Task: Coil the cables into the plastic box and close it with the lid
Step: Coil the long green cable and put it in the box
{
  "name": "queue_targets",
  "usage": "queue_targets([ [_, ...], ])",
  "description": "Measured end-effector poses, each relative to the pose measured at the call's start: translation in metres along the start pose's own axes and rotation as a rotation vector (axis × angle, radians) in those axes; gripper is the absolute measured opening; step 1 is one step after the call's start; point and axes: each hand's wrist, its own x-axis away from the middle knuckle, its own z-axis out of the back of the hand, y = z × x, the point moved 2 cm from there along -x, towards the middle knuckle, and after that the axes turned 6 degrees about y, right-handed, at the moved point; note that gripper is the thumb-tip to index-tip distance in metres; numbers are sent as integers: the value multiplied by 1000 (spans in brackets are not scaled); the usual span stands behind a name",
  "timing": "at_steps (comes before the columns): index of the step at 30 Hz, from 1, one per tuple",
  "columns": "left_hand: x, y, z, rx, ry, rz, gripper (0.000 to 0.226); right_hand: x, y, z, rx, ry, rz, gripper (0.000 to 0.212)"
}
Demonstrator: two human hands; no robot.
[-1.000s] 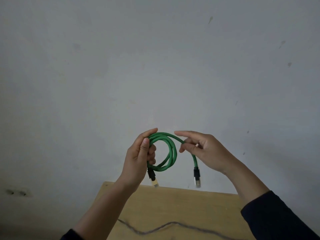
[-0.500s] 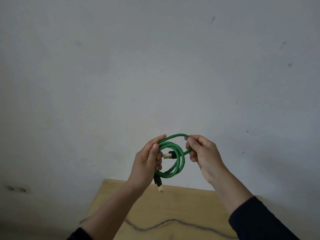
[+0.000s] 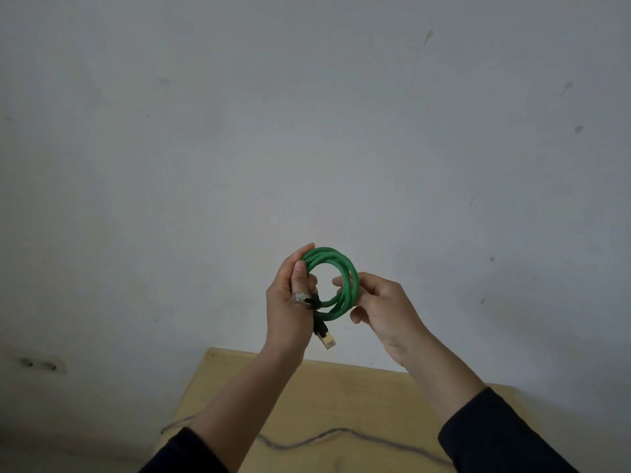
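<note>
A green network cable [image 3: 345,268] is wound into a small round coil, held up in front of the wall. My left hand [image 3: 290,308] grips the coil's left side, thumb pressed on the loops. One plug lies against my left fingers and the other plug [image 3: 326,339] hangs below the coil. My right hand [image 3: 382,308] pinches the coil's right side. A grey cable [image 3: 327,435] lies in a wavy line on the wooden table [image 3: 341,397] below. No plastic box or lid is in view.
A plain grey-white wall fills most of the view. A wall socket [image 3: 41,364] sits low at the left. The table's far edge touches the wall, and its left corner is visible.
The loose right end of the green cable has been wound into the coil. Its plug now rests by my left fingers, and my right hand has moved to grip the coil's right side.
</note>
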Motion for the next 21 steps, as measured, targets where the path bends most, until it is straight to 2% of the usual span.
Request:
queue_targets([
  [2,0,0,1,-20,25,4,30,0,1,1,384,126,222,23],
  [5,-3,-4,4,-38,62,33,30,10,-4,-7,563,312,663,29],
  [7,-5,-4,6,-47,66,38,30,17,-6,-12,587,317,898,30],
  [9,-5,-4,7,-48,54,26,30,21,-2,-18,644,220,1015,29],
  [12,-6,-3,6,-53,35,5,30,18,4,-25,692,156,988,21],
  [15,-7,-3,8,-109,52,-43,30,17,3,-27,593,108,915,9],
  [17,-13,-5,14,-152,105,-46,31,23,-1,-26,442,35,837,7],
  [21,-24,-10,25,-131,151,-19,31,26,-16,-14,64,-11,518,7],
])
